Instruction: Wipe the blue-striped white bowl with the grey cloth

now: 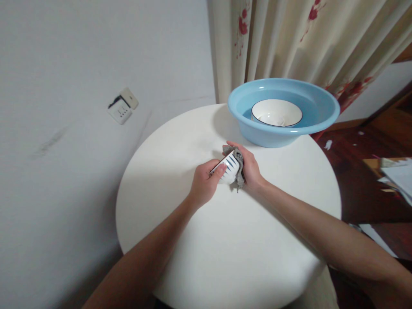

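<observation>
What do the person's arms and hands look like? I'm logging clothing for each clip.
Both forearms are bare, with no sleeves in view. The left hand and right hand wear no gloves; no watch, bracelet or ring shows on wrists or fingers.

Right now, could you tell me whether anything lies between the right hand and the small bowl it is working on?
Yes: a grey cloth lies between the right hand and the small bowl; the left hand grips the bowl directly.
</observation>
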Motion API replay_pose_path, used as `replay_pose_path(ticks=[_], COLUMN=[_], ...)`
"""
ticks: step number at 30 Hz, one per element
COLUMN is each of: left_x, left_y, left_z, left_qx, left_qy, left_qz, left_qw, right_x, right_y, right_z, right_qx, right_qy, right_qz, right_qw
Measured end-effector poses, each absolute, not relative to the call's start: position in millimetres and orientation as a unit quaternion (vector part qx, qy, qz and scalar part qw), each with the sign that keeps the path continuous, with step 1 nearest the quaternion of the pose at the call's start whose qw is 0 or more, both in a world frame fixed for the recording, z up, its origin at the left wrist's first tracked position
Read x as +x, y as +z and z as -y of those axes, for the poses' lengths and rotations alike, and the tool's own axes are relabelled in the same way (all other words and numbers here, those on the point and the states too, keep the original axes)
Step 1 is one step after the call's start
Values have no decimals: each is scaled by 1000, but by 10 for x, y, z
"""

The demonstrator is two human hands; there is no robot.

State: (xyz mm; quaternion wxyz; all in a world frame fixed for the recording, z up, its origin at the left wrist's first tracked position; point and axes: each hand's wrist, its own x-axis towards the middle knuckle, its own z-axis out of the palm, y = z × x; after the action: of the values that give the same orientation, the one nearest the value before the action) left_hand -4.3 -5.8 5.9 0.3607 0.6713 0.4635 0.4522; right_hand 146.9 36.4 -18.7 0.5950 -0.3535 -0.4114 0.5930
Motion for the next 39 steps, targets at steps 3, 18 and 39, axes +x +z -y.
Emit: replay_pose_path(ticks=[3, 18, 39], left_x=[-49, -82, -2], left_y=[39, -107, -93], left_z=[43, -56, 28], left_qx=[642, 492, 576], left_qy=[476, 605, 574], left_qz=[-459, -419, -453], left_qw=[386, 465, 366], right_x=[1501, 1642, 1509], right_y=[-179, -5, -148], right_z=[-287, -233, -206], right_qx=[-351, -230, -305], right_qy=[458, 369, 330], right_qz=[554, 723, 697], right_qw=[600, 538, 559])
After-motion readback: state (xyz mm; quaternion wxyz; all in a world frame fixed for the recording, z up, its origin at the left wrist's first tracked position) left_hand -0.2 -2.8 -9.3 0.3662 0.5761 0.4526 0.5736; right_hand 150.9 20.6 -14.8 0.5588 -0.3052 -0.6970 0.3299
